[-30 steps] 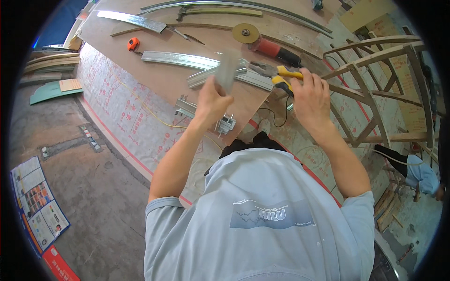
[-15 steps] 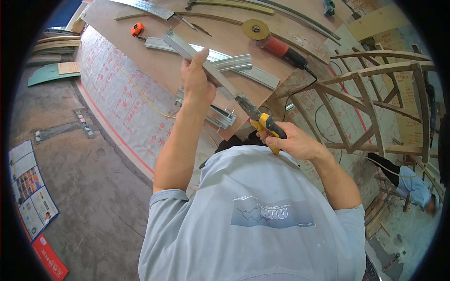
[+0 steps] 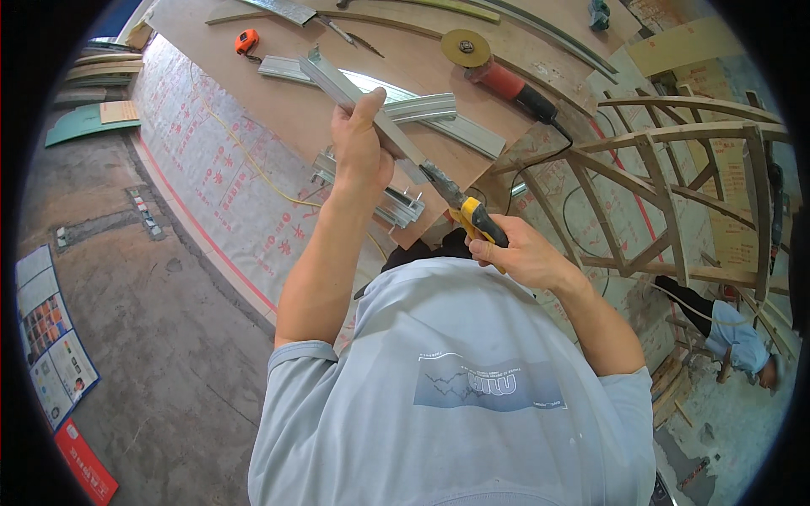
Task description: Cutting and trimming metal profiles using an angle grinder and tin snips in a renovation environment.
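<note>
My left hand (image 3: 361,139) is closed around a metal channel (image 3: 395,137) that slants from the upper left down to the right, above the wooden board (image 3: 278,110). In my right hand (image 3: 527,253) are tin snips (image 3: 474,218) with yellow and black handles. Their jaws meet the channel's lower right end and look a little apart. Under the held piece, a longer metal channel (image 3: 472,137) lies on the board, with a short channel offcut (image 3: 422,108) across it. Beside my left wrist sits a cluster of short metal pieces (image 3: 401,208), partly hidden by my forearm.
An angle grinder (image 3: 506,80) with a yellowish disc lies on the board, its cable trailing right. An orange tape measure (image 3: 246,41) is at the far left. A curved wooden frame (image 3: 666,194) stands at right, near a crouching person (image 3: 736,341). Printed sheeting (image 3: 228,169) covers the floor.
The snips' jaws have turned slightly and now look more open at the channel's end. My left hand and the channel have shifted slightly right. The view has moved a little.
</note>
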{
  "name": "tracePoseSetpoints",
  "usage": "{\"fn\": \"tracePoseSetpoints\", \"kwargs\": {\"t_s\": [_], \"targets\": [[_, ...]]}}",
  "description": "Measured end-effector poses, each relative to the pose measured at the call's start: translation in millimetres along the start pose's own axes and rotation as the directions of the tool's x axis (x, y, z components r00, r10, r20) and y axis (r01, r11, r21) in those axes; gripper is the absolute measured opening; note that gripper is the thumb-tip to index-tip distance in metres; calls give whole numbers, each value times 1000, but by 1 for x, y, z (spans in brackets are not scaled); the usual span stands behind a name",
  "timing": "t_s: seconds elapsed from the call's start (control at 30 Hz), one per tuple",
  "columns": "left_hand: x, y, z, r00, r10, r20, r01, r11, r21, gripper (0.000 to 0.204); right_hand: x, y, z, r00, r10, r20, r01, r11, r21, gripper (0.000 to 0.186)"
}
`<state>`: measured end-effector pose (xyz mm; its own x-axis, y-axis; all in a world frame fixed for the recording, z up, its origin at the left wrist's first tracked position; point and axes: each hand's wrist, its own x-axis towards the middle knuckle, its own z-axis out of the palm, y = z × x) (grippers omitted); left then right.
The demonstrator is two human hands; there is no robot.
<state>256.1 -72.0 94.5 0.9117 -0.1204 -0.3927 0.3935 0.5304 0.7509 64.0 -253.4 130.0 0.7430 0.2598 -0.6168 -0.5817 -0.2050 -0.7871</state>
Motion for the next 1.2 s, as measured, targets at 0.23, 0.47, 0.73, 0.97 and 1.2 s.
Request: {"fn": "tracePoseSetpoints", "kwargs": {"t_s": [0.23, 0.47, 0.73, 0.97, 1.2], "targets": [[6, -4, -4, 1000, 5, -11, -5, 1000, 23, 26, 1, 0, 0, 1000, 12, -1, -12, 999, 34, 37], [-2, 3, 4, 1000, -17, -18, 18, 1000, 24, 25, 3, 6, 0, 1000, -26, 4, 26, 999, 26, 39], [3, -6, 0, 1000, -18, -13, 18, 1000, 16, 26, 3, 7, 3, 1000, 10, -26, -8, 998, 67, 33], [9, -5, -3, 1000, 14, 16, -15, 997, 79, 26, 4, 6, 8, 989, -39, -141, 35, 999, -26, 34], [8, -12, -2, 938, 281, 204, -348, 755, 556, 36, 15, 10, 5, 964, -97, -249, 19, 955, -296, 37]]}}
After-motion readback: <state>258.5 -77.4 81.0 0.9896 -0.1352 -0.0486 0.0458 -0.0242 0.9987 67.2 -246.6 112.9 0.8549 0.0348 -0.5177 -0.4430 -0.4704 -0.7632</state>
